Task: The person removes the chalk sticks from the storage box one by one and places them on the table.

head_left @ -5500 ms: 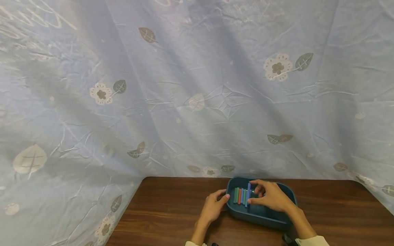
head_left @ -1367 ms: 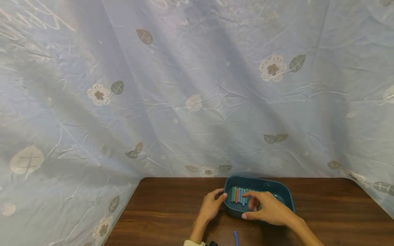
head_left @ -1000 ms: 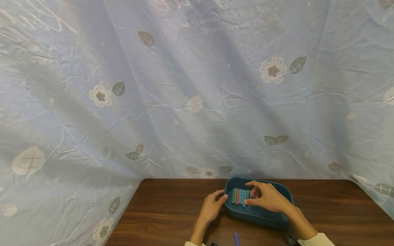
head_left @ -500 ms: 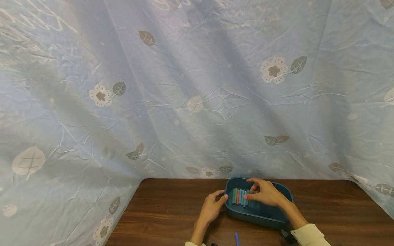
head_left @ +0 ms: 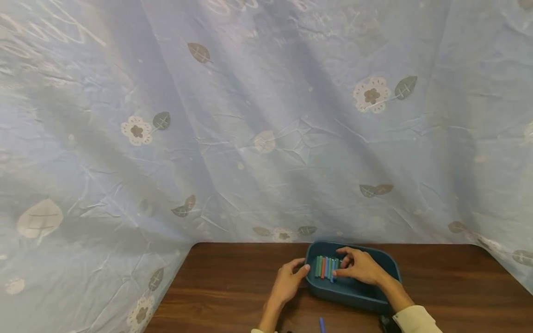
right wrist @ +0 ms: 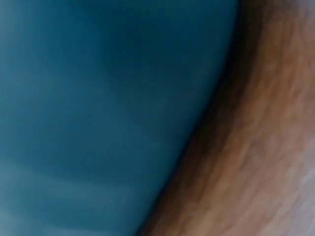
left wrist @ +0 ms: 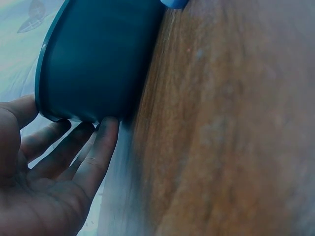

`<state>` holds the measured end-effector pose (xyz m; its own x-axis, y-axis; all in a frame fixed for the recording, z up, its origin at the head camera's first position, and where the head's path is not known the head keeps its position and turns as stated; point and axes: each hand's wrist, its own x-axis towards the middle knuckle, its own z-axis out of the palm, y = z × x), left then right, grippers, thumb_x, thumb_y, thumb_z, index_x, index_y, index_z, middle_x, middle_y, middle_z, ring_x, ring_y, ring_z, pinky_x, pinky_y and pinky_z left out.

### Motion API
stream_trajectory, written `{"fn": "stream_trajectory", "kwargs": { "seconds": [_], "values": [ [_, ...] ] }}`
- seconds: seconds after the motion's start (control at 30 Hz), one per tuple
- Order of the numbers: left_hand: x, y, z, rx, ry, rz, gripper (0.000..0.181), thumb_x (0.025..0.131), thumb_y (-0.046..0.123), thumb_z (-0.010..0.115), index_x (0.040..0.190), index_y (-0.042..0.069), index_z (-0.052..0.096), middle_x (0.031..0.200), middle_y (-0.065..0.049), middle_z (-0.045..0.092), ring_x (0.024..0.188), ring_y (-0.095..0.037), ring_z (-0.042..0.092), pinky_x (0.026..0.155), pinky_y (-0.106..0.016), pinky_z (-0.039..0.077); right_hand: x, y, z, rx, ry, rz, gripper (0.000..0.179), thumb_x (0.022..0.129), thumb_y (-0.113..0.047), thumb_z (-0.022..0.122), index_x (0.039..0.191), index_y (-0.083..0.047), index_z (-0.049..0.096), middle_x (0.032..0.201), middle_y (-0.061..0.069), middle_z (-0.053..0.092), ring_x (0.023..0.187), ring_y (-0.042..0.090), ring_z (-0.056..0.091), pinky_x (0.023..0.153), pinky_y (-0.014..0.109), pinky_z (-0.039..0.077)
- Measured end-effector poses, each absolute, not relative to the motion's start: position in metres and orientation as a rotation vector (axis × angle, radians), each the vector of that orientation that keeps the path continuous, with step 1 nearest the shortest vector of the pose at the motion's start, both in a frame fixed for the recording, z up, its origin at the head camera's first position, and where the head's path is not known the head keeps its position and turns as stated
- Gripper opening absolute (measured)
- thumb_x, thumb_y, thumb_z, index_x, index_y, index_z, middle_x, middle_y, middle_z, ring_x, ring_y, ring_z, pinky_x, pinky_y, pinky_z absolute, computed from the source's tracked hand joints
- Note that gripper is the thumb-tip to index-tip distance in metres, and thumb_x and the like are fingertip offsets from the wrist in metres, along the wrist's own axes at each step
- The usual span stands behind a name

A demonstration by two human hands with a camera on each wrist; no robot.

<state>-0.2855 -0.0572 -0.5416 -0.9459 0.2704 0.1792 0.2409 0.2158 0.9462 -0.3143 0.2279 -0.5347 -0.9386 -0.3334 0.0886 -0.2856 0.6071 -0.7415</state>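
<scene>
A dark teal plastic tub (head_left: pixel 350 294) stands near the table's far edge. Inside, at its left end, thin coloured sticks (head_left: pixel 324 267) lie side by side in a row: green, red and blue. My left hand (head_left: pixel 286 284) holds the tub's left end, the thumb at the rim and the fingers against the outer wall (left wrist: pixel 98 64). Over the row is my right hand (head_left: pixel 363 267), thumb touching the rightmost blue stick (head_left: pixel 333 276) and index finger held apart from it. Its other fingers are partly hidden. A blue-violet stick (head_left: pixel 322 324) lies on the table in front.
The wooden table (head_left: pixel 225 286) reaches up to a pale blue patterned cloth (head_left: pixel 266 185) hanging behind and at the left. Only the tub's wall (right wrist: pixel 108 108) and blurred table show in the right wrist view. The tub's right half holds no visible stick.
Several seconds ago my right hand pinched a blue-violet stick over the tub; that stick now lies on the table. The right hand has since returned to the row. My left hand stays put.
</scene>
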Motion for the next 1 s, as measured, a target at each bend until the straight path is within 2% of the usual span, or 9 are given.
{"fn": "stream_trajectory", "kwargs": {
  "seconds": [0.1,0.23,0.37,0.47,0.57,0.7,1.0],
  "values": [
    [-0.287,-0.0567,-0.5412,0.505,2.41,1.909,0.044,0.107,0.025,0.067,0.139,-0.005,0.066,0.128,-0.023,0.074,0.088,-0.029,0.081,0.08,-0.044,0.066,-0.315,0.2274,-0.533,-0.544,2.775,-1.234,0.083,0.084,-0.037,0.092,0.145,0.006,0.058,0.091,0.0,0.07,0.074,0.012,0.064,0.066,0.027,0.053],
    [-0.2886,-0.0566,-0.5405,0.505,2.471,1.858,0.043,0.107,0.027,0.068,0.139,-0.003,0.068,0.129,-0.021,0.074,0.094,-0.025,0.08,0.09,-0.044,0.064,-0.3145,0.2253,-0.5304,-0.545,2.802,-1.187,0.085,0.08,-0.037,0.094,0.144,0.007,0.059,0.09,0.0,0.069,0.072,0.011,0.062,0.065,0.026,0.051],
    [-0.2876,-0.0562,-0.5404,0.506,2.563,1.783,0.042,0.106,0.03,0.067,0.136,0.001,0.071,0.131,-0.018,0.075,0.115,-0.027,0.074,0.105,-0.051,0.057,-0.3125,0.2238,-0.5321,-0.549,2.835,-1.138,0.087,0.078,-0.038,0.096,0.143,0.007,0.06,0.089,-0.001,0.068,0.072,0.01,0.06,0.065,0.025,0.051],
    [-0.2863,-0.0555,-0.5414,0.499,2.595,1.761,0.041,0.107,0.031,0.067,0.136,0.003,0.072,0.132,-0.016,0.075,0.127,-0.033,0.069,0.11,-0.058,0.051,-0.3109,0.2241,-0.534,-0.544,2.856,-1.119,0.087,0.076,-0.039,0.097,0.141,0.006,0.061,0.088,-0.001,0.067,0.072,0.01,0.059,0.066,0.025,0.05],
    [-0.2858,-0.0554,-0.5419,0.49,2.598,1.761,0.04,0.107,0.031,0.067,0.136,0.004,0.072,0.134,-0.016,0.075,0.131,-0.035,0.067,0.112,-0.06,0.05,-0.3107,0.2247,-0.5348,-0.524,2.872,-1.105,0.086,0.074,-0.038,0.098,0.139,0.006,0.063,0.086,-0.001,0.067,0.072,0.01,0.058,0.066,0.025,0.049],
    [-0.2853,-0.0552,-0.5418,0.491,2.602,1.755,0.041,0.106,0.031,0.067,0.136,0.004,0.072,0.135,-0.017,0.074,0.132,-0.036,0.066,0.113,-0.061,0.049,-0.3107,0.2255,-0.5352,-0.502,2.872,-1.095,0.085,0.074,-0.037,0.099,0.139,0.006,0.064,0.084,-0.001,0.065,0.071,0.01,0.056,0.066,0.025,0.048],
    [-0.2857,-0.0537,-0.5418,0.496,2.581,1.767,0.041,0.106,0.03,0.067,0.136,0.002,0.071,0.132,-0.015,0.076,0.124,-0.03,0.071,0.111,-0.055,0.053,-0.3109,0.2259,-0.5368,-0.486,2.865,-1.08,0.083,0.075,-0.037,0.099,0.137,0.006,0.065,0.083,-0.002,0.064,0.069,0.011,0.055,0.064,0.026,0.047]
  ]
}}
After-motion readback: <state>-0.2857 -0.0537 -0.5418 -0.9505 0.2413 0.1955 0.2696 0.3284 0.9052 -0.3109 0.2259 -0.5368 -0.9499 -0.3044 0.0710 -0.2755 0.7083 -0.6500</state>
